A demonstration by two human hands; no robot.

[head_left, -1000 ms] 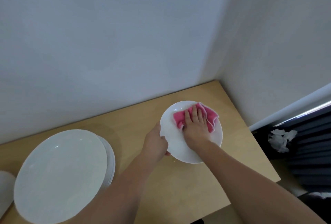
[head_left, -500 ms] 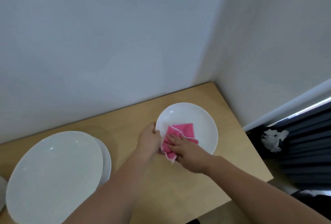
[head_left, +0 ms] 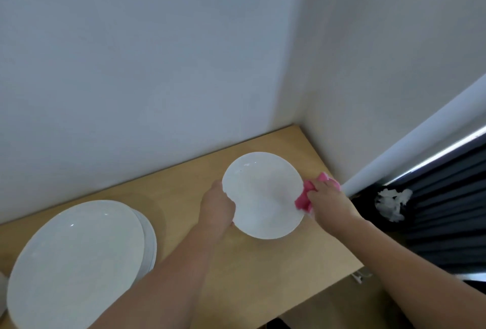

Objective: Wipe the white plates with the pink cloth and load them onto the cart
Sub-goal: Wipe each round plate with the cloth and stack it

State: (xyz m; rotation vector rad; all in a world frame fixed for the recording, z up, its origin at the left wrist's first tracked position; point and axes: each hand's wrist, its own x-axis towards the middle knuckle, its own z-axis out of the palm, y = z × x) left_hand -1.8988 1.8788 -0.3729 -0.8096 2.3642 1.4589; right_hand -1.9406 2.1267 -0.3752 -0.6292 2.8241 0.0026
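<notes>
plate: white plate (head_left: 263, 194), round, glossy, shallow, looks unmarked; held near the table's far right corner, whether lifted or resting I can't tell
cloth: pink cloth (head_left: 305, 197), bunched, at the plate's 3 o'clock rim
right hand: right hand (head_left: 328, 201) closed around the cloth, fingers curled, pressing it against the plate edge
left hand: left hand (head_left: 217, 206) gripping the plate rim at 9 o'clock, thumb on top
stack: plate stack (head_left: 76, 260) at 8 o'clock from the held plate, well apart
table: wooden table (head_left: 302, 263), butts into the wall corner
bin: dark bin (head_left: 378, 205) with crumpled white paper (head_left: 391, 202), at 3 o'clock, off the table edge
</notes>
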